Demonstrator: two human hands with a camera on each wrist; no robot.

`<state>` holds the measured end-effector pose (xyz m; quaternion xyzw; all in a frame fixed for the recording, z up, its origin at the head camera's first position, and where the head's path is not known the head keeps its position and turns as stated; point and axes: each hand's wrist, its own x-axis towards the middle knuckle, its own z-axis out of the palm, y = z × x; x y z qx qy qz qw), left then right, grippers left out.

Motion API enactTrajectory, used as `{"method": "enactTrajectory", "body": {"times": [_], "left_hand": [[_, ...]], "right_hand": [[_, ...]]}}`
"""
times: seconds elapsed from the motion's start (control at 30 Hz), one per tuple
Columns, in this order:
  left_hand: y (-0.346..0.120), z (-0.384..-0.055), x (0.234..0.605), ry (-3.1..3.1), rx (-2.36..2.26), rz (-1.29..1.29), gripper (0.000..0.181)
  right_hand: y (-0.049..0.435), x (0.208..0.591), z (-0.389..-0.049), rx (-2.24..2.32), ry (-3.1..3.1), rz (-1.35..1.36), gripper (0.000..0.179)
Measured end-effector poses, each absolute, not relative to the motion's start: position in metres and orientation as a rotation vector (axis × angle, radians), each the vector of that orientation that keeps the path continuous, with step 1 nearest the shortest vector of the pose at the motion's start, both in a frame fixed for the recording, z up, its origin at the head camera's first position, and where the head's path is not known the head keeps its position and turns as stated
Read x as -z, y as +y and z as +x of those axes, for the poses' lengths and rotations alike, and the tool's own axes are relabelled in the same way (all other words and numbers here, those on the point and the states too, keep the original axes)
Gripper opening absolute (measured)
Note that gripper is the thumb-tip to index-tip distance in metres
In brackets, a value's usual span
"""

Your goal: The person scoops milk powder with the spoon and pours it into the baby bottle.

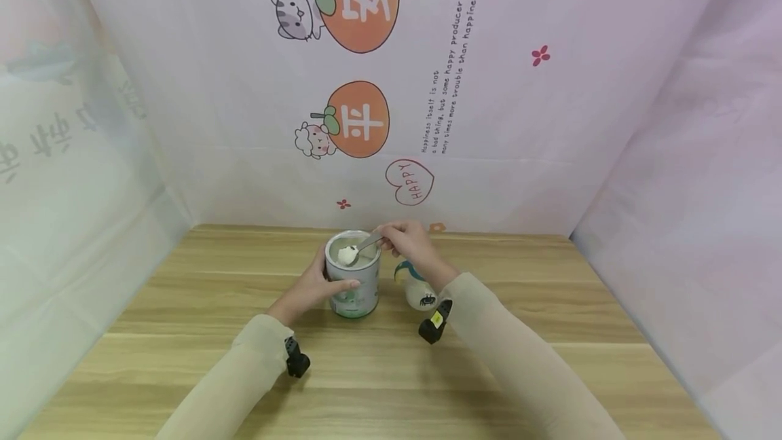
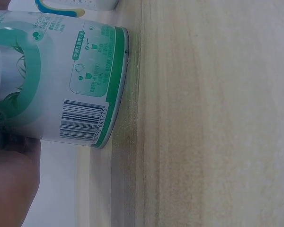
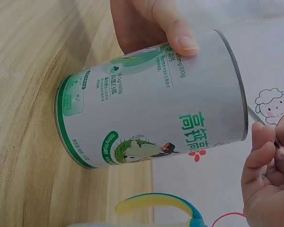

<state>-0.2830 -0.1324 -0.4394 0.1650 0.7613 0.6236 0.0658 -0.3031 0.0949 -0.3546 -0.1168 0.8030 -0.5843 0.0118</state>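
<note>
A white and green milk powder can (image 1: 360, 294) stands upright on the table with its top off. My left hand (image 1: 313, 288) grips its left side, the thumb lying across the front. At the can's right rim my right hand (image 1: 408, 242) pinches the handle of a metal spoon (image 1: 370, 241). The spoon's bowl carries a heap of pale powder (image 1: 348, 254) over the can's mouth. In the right wrist view, curled fingers (image 3: 260, 161) hold the spoon handle beside the rim. The left wrist view shows the can's barcode side (image 2: 83, 120).
Right of the can, partly under my right wrist, is a white bottle (image 1: 420, 296) with a blue and yellow handle (image 3: 156, 201). The wooden table (image 1: 214, 277) meets a printed white cloth (image 1: 489, 175) behind, with more cloth on both sides.
</note>
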Motion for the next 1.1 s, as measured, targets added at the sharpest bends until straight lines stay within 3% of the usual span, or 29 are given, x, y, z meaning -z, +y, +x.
{"method": "enactTrajectory", "body": {"times": [1.1], "left_hand": [[-0.1342, -0.2807, 0.4391, 2.281, -1.895, 0.508, 0.102]], "right_hand": [[0.0988, 0.3563, -0.3032, 2.019, 2.376, -0.199, 0.024]]}}
